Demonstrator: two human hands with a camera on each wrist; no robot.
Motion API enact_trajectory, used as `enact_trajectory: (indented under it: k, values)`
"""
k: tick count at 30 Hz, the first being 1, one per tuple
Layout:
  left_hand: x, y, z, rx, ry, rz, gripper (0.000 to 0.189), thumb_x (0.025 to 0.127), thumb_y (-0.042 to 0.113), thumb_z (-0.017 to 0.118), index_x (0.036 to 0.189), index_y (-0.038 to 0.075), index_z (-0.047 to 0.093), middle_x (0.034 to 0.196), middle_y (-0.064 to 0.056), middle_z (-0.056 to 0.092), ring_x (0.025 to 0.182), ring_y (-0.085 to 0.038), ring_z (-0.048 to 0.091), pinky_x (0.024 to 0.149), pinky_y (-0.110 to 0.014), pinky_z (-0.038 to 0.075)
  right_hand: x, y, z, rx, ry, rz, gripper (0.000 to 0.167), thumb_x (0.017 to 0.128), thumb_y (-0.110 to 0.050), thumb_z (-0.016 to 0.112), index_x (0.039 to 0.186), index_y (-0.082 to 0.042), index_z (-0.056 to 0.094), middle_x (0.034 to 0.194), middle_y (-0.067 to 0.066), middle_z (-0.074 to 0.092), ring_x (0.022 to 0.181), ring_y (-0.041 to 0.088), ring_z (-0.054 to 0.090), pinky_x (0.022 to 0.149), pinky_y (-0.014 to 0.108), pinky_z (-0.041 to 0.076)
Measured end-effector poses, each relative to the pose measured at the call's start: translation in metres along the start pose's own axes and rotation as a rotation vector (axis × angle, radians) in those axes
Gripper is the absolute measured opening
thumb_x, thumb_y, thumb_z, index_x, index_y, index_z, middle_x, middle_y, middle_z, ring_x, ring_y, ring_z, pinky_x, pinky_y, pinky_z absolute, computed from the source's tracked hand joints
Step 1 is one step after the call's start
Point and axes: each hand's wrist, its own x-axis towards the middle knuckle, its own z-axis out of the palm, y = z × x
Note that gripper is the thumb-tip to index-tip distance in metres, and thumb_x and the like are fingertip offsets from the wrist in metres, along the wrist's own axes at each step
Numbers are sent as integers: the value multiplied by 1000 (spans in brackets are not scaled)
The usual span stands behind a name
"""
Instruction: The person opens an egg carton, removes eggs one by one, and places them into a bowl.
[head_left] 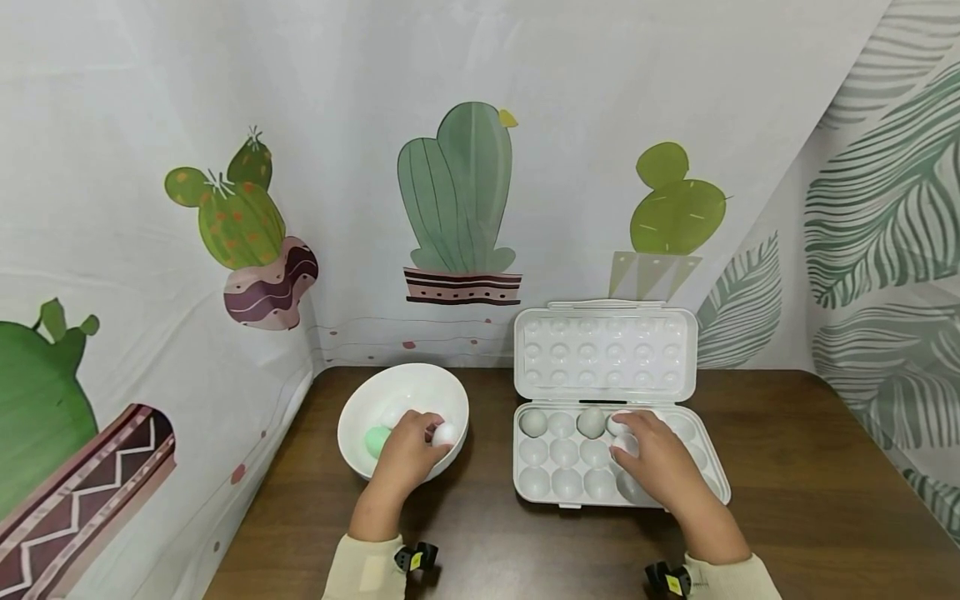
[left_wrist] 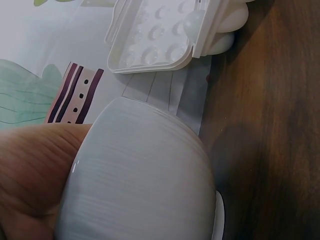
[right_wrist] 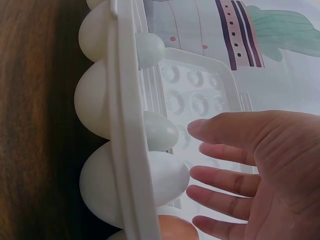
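My left hand reaches over the white bowl and pinches a white egg near its right side. A green egg lies in the bowl, left of the hand. In the left wrist view, the bowl's outer wall hides the fingertips. Over the egg carton, my right hand has its fingers extended close to a white egg seated in the back row. Two pale greenish eggs sit in that row too. A brown egg shows beside the white one.
The carton's lid stands raised behind the tray against the printed cloth. Bowl and carton share a dark wooden table, the bowl to the left.
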Motion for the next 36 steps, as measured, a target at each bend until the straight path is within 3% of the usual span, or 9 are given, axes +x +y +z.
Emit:
enact_trajectory:
  k: [9,23,31,36]
  values:
    - [0,0,0,45,-12,-4,38,79,15,84,113,2,73,96,-11,63,81,-17,59,76,-37,52,0,3,3,-7,-2,-10,42,82,-11,79,121,-2,67,120,21,65,110,43,64,94,56,51]
    - [1,1,0,63,-31,-25,40,81,16,83,117,2,72,97,-11,64,83,-17,58,77,-37,52,0,7,6,-60,-72,8,41,80,-9,79,119,-3,68,112,19,66,100,40,67,89,55,52]
    - [0,2,-1,62,-52,-44,41,82,16,81,119,1,71,101,-13,67,85,-19,59,82,-42,54,-1,7,7,-70,-65,-25,43,76,-3,80,118,0,69,112,19,66,102,39,67,89,55,51]
    - [0,2,-1,44,-52,-61,42,83,16,80,120,1,70,103,-13,68,86,-19,60,84,-42,54,-2,7,7,-67,-57,-37,42,76,6,73,118,0,69,111,19,65,103,38,67,88,56,51]
